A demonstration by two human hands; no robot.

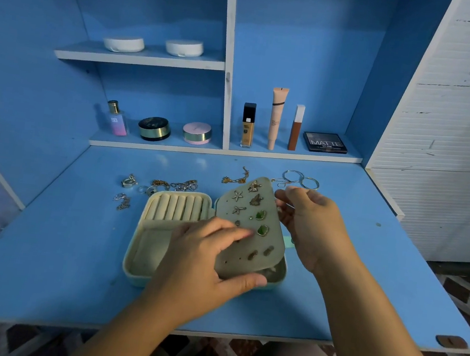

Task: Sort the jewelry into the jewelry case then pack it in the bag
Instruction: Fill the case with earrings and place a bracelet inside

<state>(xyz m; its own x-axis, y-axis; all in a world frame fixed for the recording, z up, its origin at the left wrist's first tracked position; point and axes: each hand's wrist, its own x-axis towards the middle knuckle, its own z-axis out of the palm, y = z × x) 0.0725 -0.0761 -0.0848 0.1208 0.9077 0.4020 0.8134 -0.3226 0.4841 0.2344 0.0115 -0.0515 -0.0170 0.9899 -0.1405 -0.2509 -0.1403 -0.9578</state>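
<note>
Between left hand [207, 259] and right hand [310, 224], earring panel [240, 263] tilts over jewelry case [146, 252].

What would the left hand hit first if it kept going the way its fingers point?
The left hand pinches the earring panel, fingers pointing right across it. First in line looks like the lower green earring pinned just ahead of the fingertips; beyond that, the right hand.
</note>
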